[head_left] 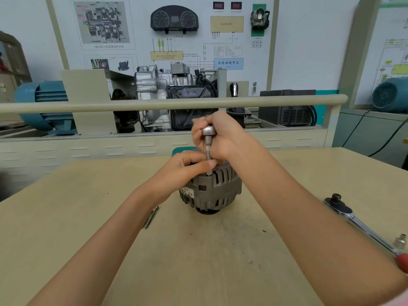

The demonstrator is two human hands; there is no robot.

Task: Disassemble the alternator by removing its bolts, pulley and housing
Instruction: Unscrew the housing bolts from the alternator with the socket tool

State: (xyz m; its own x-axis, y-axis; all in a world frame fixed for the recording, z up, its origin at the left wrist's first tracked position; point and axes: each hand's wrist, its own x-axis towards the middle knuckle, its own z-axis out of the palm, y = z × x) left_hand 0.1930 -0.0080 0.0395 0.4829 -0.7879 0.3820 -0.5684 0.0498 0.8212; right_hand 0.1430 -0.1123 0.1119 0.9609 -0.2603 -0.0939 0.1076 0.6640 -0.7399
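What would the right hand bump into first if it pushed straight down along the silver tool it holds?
Probably the grey ribbed metal alternator: the right hand holds the silver driver tool upright, tip at its top.

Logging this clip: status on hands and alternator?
Right hand grips ratchet driver upright on alternator. Left hand pinches its shaft. Housing still together. Loose bolt, spare ratchet aside; nothing blocking.

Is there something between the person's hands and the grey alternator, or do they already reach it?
Nothing visible does. The right hand grips a silver extension driver standing upright on the grey ribbed alternator; the left hand pinches its shaft.
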